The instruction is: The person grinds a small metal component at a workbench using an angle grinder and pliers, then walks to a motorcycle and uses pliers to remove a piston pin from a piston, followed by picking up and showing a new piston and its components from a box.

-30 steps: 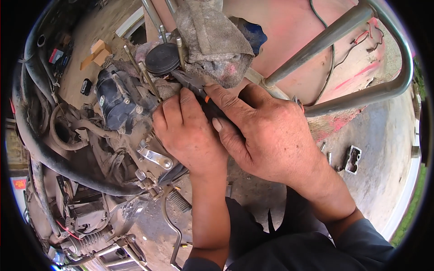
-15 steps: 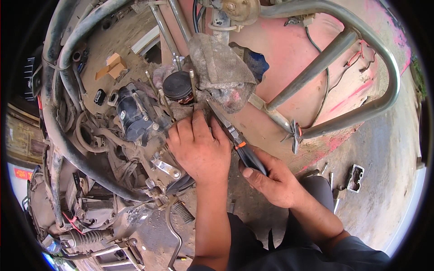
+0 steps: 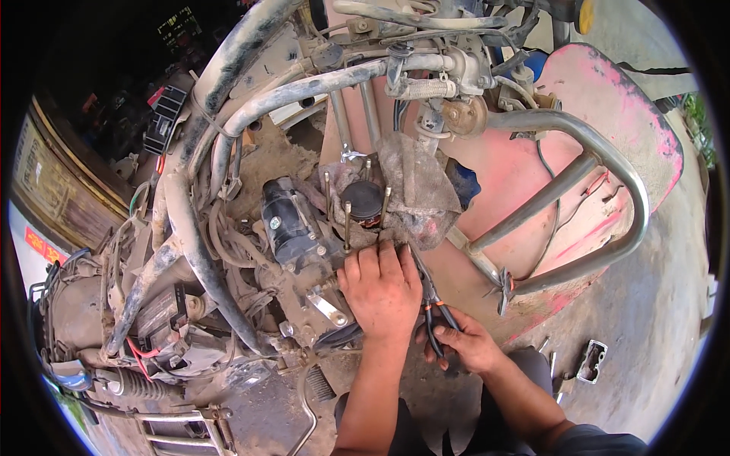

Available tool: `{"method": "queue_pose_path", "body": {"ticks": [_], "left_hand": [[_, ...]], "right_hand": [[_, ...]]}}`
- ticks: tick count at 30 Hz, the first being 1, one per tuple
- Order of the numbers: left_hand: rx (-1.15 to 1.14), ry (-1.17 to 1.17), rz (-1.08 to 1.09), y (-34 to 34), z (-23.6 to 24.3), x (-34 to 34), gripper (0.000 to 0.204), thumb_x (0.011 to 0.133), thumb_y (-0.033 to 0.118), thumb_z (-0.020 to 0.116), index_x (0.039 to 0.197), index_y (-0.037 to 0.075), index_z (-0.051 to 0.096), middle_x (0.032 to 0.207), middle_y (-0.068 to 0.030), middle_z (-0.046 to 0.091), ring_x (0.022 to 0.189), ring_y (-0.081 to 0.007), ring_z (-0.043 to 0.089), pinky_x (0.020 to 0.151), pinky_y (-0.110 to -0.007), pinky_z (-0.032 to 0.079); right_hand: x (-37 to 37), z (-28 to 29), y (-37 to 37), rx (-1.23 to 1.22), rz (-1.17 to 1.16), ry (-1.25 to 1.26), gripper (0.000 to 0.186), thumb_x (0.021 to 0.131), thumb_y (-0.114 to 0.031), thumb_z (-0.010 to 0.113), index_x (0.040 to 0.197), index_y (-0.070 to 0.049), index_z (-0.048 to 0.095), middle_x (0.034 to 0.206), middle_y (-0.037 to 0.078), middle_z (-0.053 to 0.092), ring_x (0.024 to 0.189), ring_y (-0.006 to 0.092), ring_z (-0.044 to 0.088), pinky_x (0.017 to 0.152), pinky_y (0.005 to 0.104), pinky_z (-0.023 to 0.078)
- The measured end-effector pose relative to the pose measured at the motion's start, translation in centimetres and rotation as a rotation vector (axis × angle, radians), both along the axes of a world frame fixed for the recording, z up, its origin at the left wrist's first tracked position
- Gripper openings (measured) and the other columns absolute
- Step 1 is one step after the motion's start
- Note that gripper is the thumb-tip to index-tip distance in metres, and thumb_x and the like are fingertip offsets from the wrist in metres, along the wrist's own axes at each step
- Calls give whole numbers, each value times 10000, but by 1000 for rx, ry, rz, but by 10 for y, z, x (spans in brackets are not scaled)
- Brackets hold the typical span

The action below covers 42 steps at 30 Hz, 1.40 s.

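Gripping orange-banded pliers (image 3: 431, 295) in right hand (image 3: 465, 342), laying left hand (image 3: 382, 287), fingers together, grip hidden, nearside of the piston (image 3: 361, 199); could scratch it by slipping.

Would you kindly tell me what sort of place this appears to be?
Most likely a vehicle repair area: a piston stands exposed among metal studs, the right hand holds pliers, and a loose metal part lies on the ground.

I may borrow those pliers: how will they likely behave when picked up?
The pliers look metal, so probably stiff and fairly heavy for their size. Their handles stand spread apart, so may swing when lifted; seemingly black-coated, they perhaps won't slip easily.
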<state>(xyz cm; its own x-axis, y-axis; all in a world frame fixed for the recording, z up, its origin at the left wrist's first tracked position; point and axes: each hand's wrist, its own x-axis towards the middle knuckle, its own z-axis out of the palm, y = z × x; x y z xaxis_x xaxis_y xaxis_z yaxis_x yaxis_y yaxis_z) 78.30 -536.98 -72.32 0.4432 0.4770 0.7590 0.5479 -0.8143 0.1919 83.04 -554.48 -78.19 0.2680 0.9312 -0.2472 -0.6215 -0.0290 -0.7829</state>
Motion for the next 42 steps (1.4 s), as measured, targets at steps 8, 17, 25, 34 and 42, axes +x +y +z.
{"method": "queue_pose_path", "body": {"ticks": [8,17,25,34,42], "left_hand": [[-149,-29,31,0,7,-4,272,855,238,754,1025,45,664,1018,-122,610,978,-342,578,861,-487,470],[-341,-70,-61,-7,20,-17,286,816,142,718,1067,13,670,1357,-177,541,1295,-419,478,1125,-546,392],[-627,228,181,-80,90,-99,345,838,184,655,1099,-37,707,1385,-212,572,1386,-435,437,1194,-542,302],[-1636,779,269,-353,129,-353,375,888,276,660,1159,21,703,1269,-225,671,1211,-395,631,1007,-481,531],[-1940,1772,95,-510,147,-632,321,823,255,643,1075,115,785,1212,-182,726,1186,-332,662,991,-413,523]], "right_hand": [[-7,10,-19,-82,67,110,490,1047,-249,596,1479,-85,433,1182,153,661,935,245,708,549,252,481],[-13,134,-153,-555,180,311,370,995,-276,656,1315,-167,508,1011,58,625,843,206,624,552,249,404],[4,272,-302,-986,289,22,359,1025,-262,582,1338,-89,550,1046,102,690,787,205,684,481,278,407],[11,386,-541,-1451,248,-120,250,974,-287,678,1038,-60,596,799,98,666,593,177,631,385,294,333],[-74,442,-730,-1301,26,261,232,1039,-277,568,1138,-74,624,900,105,721,740,226,714,469,303,424]]}}
